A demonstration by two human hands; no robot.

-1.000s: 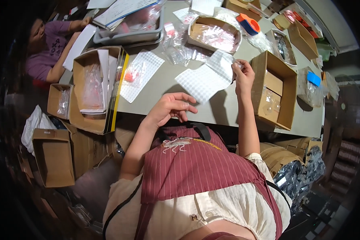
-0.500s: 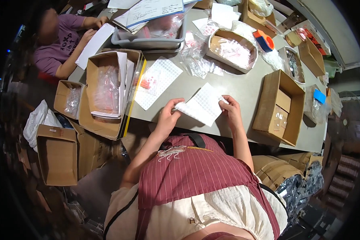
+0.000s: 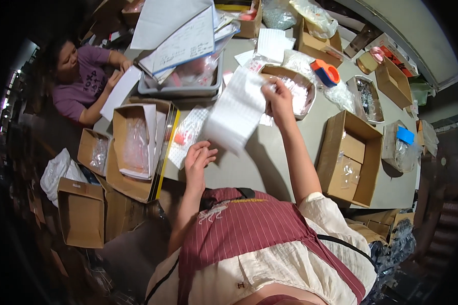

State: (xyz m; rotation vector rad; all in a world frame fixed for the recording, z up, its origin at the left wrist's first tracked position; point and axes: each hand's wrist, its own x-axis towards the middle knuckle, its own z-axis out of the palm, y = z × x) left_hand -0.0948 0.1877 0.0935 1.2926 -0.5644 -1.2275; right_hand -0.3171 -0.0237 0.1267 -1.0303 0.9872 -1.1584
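My right hand (image 3: 281, 104) is raised over the table and pinches the right edge of a white sheet of round stickers (image 3: 231, 117), which is blurred by motion. The left hand (image 3: 197, 160) is just below the sheet's lower left corner, fingers apart and holding nothing. Beyond that hand lies another sheet of dot stickers (image 3: 192, 127), with a small clear bag holding something red (image 3: 181, 136) on it. Behind the raised sheet, an open box of small clear packets (image 3: 303, 94) is partly hidden.
At left, a cardboard box (image 3: 121, 175) holds plastic bags and papers. A grey bin (image 3: 180, 91) piled with papers stands at the back. An open carton (image 3: 326, 178) is on the right, beyond it an orange and blue tape dispenser (image 3: 324, 72). A co-worker (image 3: 84, 76) sits at far left holding white paper.
My right hand has lifted the sticker sheet up and away from me. The left hand has let go of it and spread its fingers. The view has shifted slightly.
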